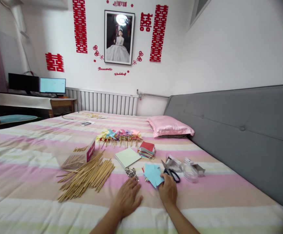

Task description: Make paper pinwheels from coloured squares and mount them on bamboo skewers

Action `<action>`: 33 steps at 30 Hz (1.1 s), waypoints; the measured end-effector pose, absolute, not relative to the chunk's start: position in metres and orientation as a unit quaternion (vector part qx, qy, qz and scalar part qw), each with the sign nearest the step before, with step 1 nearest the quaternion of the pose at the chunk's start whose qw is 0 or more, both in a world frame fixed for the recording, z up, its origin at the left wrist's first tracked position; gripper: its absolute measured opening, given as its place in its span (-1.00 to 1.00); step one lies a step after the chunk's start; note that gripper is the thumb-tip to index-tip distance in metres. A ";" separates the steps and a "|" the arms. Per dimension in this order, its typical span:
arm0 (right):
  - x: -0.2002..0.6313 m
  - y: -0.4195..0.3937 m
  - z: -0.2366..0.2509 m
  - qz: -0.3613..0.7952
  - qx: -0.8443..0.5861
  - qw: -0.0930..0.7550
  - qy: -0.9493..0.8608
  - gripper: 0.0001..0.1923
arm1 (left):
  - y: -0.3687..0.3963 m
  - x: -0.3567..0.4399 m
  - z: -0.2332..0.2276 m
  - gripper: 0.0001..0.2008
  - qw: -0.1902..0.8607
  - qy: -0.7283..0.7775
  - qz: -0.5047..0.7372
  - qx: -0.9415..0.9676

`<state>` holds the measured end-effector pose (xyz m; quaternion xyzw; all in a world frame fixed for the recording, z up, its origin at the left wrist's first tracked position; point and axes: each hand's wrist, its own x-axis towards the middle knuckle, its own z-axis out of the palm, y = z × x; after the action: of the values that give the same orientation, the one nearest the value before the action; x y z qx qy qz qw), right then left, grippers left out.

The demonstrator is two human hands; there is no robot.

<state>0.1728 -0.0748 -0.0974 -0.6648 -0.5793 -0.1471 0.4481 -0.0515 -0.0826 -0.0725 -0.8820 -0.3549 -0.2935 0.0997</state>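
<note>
Right hand (168, 191) rests on the bed (34, 182), grip loosely closed on the near corner of light blue paper (153, 174). Black-handled scissors (172, 174) just beyond that grip. Left hand (128, 196) flat, fingers spread, holding nothing; silver pins (131, 172) just ahead of it.

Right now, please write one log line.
left hand: flat on bedspread | right hand: touching blue paper, beside scissors

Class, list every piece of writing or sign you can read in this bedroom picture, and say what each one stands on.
"Romantic": red script on the white wall, below the framed portrait.
"Wedding": red script on the wall beside it.
"囍": red paper cut-outs on the wall, several.
Red characters above the portrait: too small to read.
Lit monitor: blurred, unreadable.
</note>
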 end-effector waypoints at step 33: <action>0.178 -0.078 -0.088 -0.158 -0.646 0.479 -0.573 -0.71 | -0.092 -0.042 -0.049 -0.70 0.047 -0.344 -0.280 -0.895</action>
<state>0.1781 -0.0776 -0.0882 -0.6459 -0.5728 -0.1578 0.4794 -0.0422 -0.0921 -0.0488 -0.8953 -0.3436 -0.2796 0.0471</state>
